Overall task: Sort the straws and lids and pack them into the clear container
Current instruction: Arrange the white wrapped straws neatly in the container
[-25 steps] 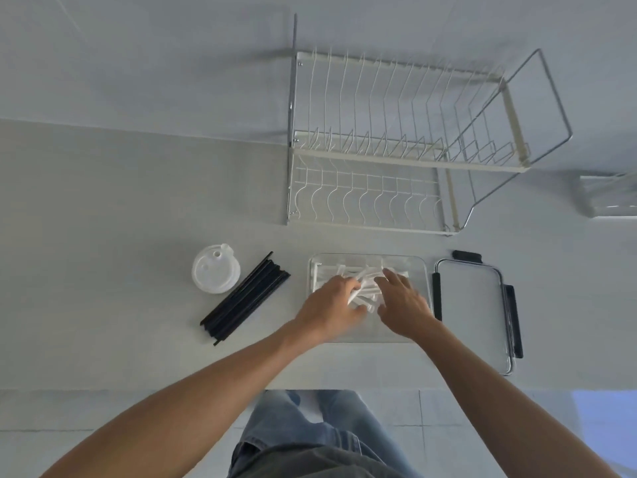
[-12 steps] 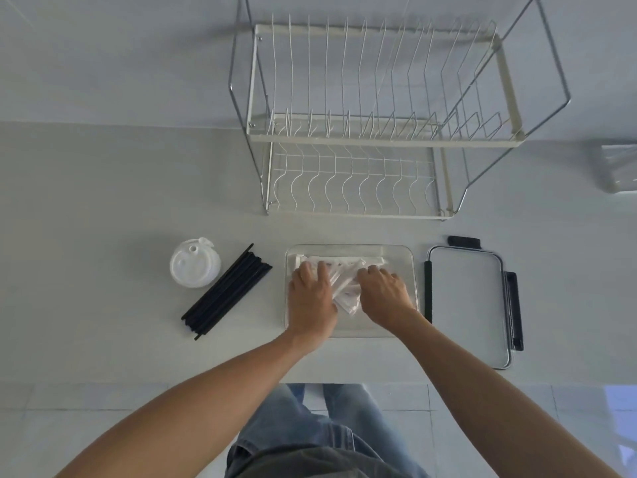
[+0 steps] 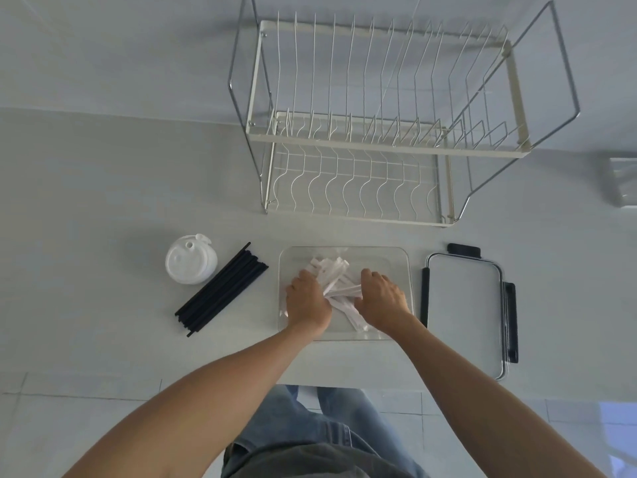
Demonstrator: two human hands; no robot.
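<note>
1. Both hands are down inside the clear container (image 3: 401, 257) on the tabletop (image 3: 103, 208); the left hand (image 3: 307, 300) and right hand (image 3: 381, 300) flank the white wrapped straws (image 3: 332, 270).
2. Grip: fingers curl onto the pile, but how firmly I cannot tell.
3. Squeeze the straws parallel against 1 wall to leave room.
4. The black straws (image 3: 220, 288) and white lids (image 3: 190, 259) wait just left, outside.

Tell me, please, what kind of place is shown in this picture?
Probably a kitchen counter, at home or in a small drinks shop. A two-tier white wire dish rack stands on the pale countertop; before it lie a stack of white plastic cup lids and a bundle of black straws.
</note>
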